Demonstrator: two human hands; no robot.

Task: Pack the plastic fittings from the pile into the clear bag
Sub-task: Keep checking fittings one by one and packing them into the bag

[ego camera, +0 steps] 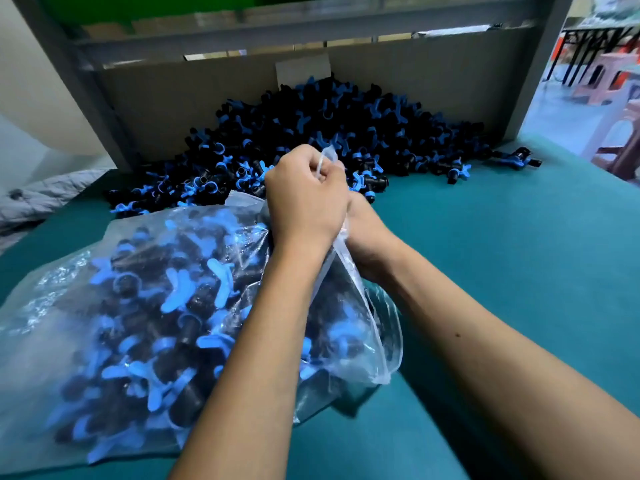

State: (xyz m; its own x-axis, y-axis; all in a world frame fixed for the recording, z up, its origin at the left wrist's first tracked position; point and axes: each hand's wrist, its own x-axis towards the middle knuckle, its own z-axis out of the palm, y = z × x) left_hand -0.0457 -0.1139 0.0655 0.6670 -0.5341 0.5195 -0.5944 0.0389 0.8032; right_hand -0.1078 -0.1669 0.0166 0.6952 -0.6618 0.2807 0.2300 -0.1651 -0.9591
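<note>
A clear plastic bag (62, 306) lies on the teal table, bulging with black and blue plastic fittings. Its gathered mouth rises to my two hands in the middle of the view. My left hand (304, 199) grips the bunched bag top, with a white strip of plastic sticking up above the fist. My right hand (360, 220) sits just behind and under the left, mostly hidden, also gripping the bag's neck. Behind the hands, a large pile of black and blue fittings (346, 119) is heaped against a cardboard wall.
The teal table (502, 254) extends to the right. A few stray fittings (516, 161) lie at the pile's right end. A grey metal frame and cardboard panel (214, 88) back the pile. Plastic stools (609, 74) stand on the floor at far right.
</note>
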